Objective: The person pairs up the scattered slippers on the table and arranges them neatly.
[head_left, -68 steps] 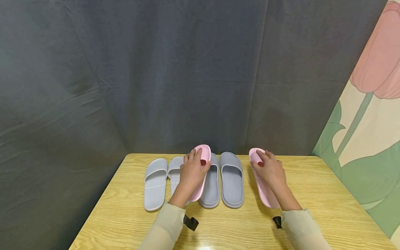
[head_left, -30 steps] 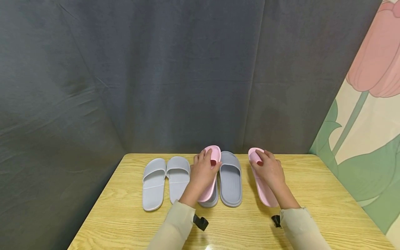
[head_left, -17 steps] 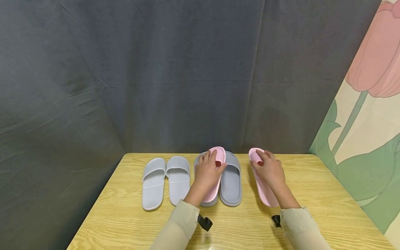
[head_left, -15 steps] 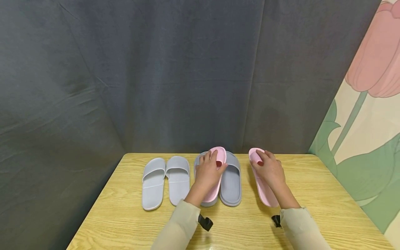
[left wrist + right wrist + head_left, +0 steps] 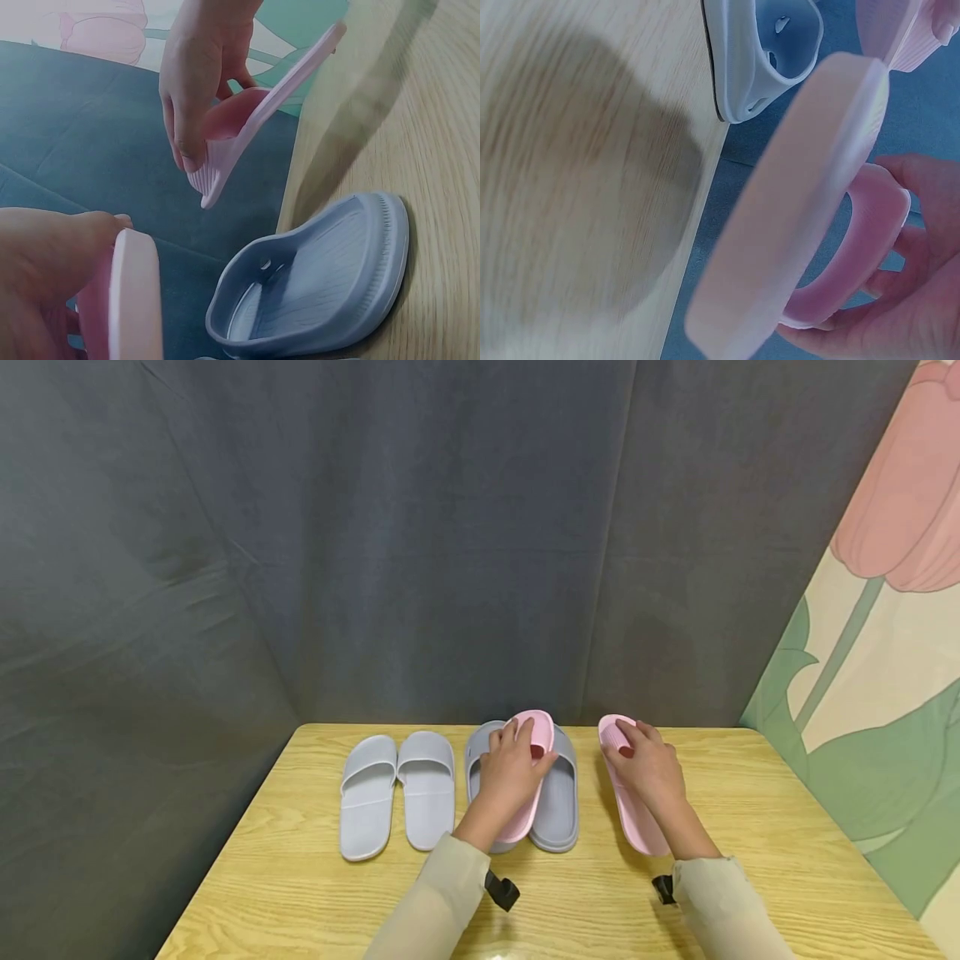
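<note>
My left hand (image 5: 508, 777) grips a pink slipper (image 5: 527, 818) by its strap, fingers over the top and thumb on the right side. Raised above the table, this slipper overlaps both darker grey slippers, the left one (image 5: 480, 745) and the right one (image 5: 558, 806). Farther right, my right hand (image 5: 648, 770) holds the other pink slipper (image 5: 636, 818) by the strap, toe pointing to the back. In the right wrist view the underside of that pink slipper (image 5: 780, 217) hangs clear of the wood, its shadow falling below.
Two light grey slippers (image 5: 366, 810) lie side by side on the left of the wooden table (image 5: 585, 914). A dark curtain (image 5: 450, 543) hangs behind the table's back edge. On the right stands a wall with a painted tulip (image 5: 877, 535).
My left hand has carried its pink slipper rightward, from between the light and darker grey slippers to over the darker pair. The right hand and its slipper have stayed nearly still.
</note>
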### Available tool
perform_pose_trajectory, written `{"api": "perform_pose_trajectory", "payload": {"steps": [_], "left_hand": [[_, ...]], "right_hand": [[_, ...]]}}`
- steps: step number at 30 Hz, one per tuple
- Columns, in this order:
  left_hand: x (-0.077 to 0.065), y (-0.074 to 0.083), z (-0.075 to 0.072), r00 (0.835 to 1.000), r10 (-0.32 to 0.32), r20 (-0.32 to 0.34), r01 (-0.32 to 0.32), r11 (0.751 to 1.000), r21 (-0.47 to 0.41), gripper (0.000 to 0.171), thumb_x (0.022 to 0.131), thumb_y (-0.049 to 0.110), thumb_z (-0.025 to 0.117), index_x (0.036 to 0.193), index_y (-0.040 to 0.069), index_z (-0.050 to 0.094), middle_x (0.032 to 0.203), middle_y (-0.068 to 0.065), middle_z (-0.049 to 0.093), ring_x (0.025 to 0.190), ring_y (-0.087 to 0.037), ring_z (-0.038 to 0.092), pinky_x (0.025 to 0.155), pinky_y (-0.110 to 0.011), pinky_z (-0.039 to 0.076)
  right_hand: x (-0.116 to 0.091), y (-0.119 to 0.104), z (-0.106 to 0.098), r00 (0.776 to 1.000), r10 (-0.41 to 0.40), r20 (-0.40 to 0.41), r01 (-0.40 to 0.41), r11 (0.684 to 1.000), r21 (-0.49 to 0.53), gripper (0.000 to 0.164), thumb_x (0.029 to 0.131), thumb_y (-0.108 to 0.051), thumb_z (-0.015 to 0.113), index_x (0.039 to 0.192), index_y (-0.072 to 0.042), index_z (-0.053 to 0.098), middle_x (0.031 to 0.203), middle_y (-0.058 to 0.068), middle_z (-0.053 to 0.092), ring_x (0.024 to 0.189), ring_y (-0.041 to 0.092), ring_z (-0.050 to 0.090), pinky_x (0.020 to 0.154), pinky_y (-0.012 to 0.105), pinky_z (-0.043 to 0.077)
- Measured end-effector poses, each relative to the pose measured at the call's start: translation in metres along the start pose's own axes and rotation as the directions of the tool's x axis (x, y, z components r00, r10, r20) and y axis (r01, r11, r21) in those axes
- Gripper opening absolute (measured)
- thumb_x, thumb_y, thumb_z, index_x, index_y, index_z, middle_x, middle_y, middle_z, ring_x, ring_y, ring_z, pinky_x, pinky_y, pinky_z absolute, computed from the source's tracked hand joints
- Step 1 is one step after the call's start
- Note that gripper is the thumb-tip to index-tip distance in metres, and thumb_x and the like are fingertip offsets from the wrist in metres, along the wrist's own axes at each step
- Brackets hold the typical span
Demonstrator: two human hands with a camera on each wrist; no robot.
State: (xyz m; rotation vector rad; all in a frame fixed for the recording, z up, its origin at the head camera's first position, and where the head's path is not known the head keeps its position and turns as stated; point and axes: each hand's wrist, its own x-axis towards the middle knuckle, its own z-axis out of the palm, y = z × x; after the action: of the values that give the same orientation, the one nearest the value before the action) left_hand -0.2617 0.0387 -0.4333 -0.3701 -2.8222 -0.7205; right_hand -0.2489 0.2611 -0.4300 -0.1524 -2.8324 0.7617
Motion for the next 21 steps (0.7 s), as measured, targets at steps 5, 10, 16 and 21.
{"api": "perform_pose_trajectory", "payload": {"steps": [5,10,16,21], "left_hand": [[0.001,0.005,0.002,1.0,0.01,0.003,-0.01,1.0,0.016,0.07,0.096,0.053,0.062,0.154,0.016,0.043,0.156,-0.013,0.043,0.137,-0.034,0.042,0.097,-0.058,0.046],[0.002,0.012,0.005,1.0,0.03,-0.001,-0.03,0.999,0.029,0.069,0.097,0.051,0.062,0.153,0.016,0.044,0.155,-0.014,0.044,0.138,-0.035,0.041,0.098,-0.059,0.046],[0.003,0.019,0.011,0.999,0.044,-0.015,-0.043,0.998,0.052,0.068,0.096,0.051,0.063,0.151,0.016,0.046,0.153,-0.013,0.046,0.136,-0.035,0.043,0.095,-0.058,0.046],[0.002,0.025,0.013,0.999,0.036,-0.004,-0.035,0.997,0.061,0.069,0.096,0.053,0.063,0.152,0.017,0.046,0.153,-0.012,0.047,0.137,-0.034,0.042,0.095,-0.058,0.046]], "right_hand": [[0.001,0.001,-0.001,1.0,-0.006,-0.011,0.006,1.0,-0.004,0.062,0.098,-0.037,0.058,0.152,-0.008,0.045,0.156,0.032,0.032,0.127,0.063,0.04,0.1,0.07,0.038],[0.001,0.004,-0.001,1.0,-0.009,-0.021,0.009,1.0,-0.011,0.062,0.098,-0.036,0.059,0.151,-0.007,0.046,0.155,0.032,0.033,0.126,0.064,0.04,0.1,0.07,0.038],[0.002,0.006,0.0,1.0,-0.009,-0.021,0.009,1.0,-0.016,0.062,0.098,-0.037,0.059,0.151,-0.007,0.046,0.155,0.033,0.034,0.126,0.064,0.04,0.1,0.071,0.038],[0.002,0.007,0.0,1.0,-0.01,-0.028,0.009,1.0,-0.02,0.061,0.098,-0.037,0.06,0.15,-0.007,0.047,0.154,0.032,0.034,0.126,0.064,0.041,0.1,0.07,0.038]]}}
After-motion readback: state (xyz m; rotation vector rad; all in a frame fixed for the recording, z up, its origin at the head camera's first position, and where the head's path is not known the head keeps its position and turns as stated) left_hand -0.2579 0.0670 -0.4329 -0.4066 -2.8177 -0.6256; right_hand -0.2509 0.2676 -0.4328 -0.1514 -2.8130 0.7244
